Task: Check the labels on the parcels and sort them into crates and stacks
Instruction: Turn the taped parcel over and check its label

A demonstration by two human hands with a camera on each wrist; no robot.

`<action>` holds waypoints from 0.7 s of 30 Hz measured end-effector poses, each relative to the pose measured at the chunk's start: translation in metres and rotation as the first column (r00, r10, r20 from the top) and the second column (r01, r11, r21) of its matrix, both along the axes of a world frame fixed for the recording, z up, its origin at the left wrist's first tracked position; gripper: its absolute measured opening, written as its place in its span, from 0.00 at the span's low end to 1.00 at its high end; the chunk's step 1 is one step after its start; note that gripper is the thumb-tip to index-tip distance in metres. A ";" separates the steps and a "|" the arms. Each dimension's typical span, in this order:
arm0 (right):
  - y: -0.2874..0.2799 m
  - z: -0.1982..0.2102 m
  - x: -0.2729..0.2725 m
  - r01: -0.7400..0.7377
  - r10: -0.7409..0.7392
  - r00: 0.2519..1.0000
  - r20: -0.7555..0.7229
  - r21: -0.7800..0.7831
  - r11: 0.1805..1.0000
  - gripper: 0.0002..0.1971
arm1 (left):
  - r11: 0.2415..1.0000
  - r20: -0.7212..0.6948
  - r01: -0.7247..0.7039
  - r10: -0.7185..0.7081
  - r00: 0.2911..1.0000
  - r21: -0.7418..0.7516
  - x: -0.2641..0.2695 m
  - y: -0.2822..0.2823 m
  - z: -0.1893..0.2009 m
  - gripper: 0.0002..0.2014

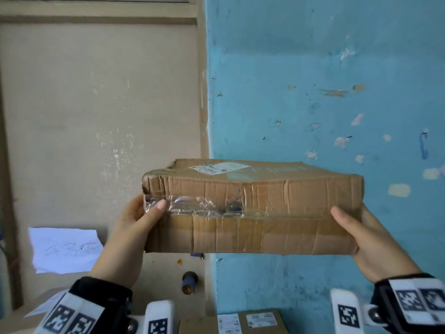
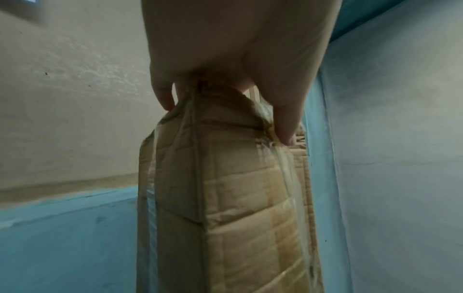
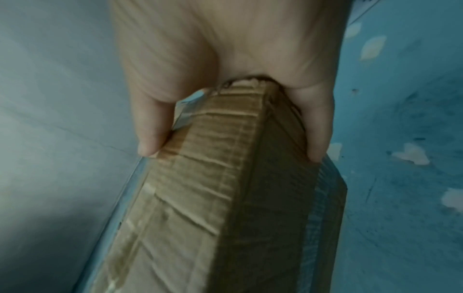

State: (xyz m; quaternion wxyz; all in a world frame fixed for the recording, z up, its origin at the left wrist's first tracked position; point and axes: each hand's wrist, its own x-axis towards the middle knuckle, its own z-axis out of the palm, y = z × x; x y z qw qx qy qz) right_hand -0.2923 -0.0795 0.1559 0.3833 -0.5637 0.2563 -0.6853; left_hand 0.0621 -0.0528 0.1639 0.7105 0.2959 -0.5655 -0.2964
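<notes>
A flat, creased cardboard parcel [image 1: 252, 208] is held up in front of the wall, clear tape along its near side and a white label [image 1: 219, 168] on its top face. My left hand [image 1: 134, 227] grips its left end, thumb on the taped side. My right hand [image 1: 361, 237] grips the right end, thumb on the near side. In the left wrist view the parcel [image 2: 225, 198] runs away from the left hand [image 2: 225, 59], thumb and fingers clamped on either face. The right wrist view shows the right hand [image 3: 225, 79] clasping the parcel [image 3: 213, 198] the same way.
Behind the parcel stand a beige wall [image 1: 96, 104] on the left and a chipped blue wall [image 1: 325, 80] on the right. A handwritten paper sheet [image 1: 65, 249] hangs low on the left. Another labelled cardboard parcel [image 1: 240, 323] lies below. A small dark fitting [image 1: 189, 282] juts from the wall.
</notes>
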 end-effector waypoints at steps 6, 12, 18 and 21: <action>0.000 0.001 0.014 0.017 -0.014 0.999 0.036 -0.069 0.998 0.53 | 0.999 0.027 0.035 -0.035 0.999 0.013 0.000 -0.001 0.005 0.22; -0.005 0.004 0.021 0.118 -0.118 0.993 -0.002 -0.079 0.990 0.51 | 0.999 0.034 -0.051 0.050 0.998 0.003 0.003 -0.011 0.002 0.27; -0.011 0.001 0.025 0.212 -0.209 0.977 0.038 -0.075 0.974 0.39 | 0.993 0.076 -0.118 0.117 0.990 0.004 -0.001 -0.014 0.002 0.10; -0.010 0.001 0.025 0.210 -0.206 0.977 0.058 -0.070 0.975 0.24 | 0.994 0.078 -0.110 0.109 0.991 -0.003 -0.002 -0.012 0.004 0.11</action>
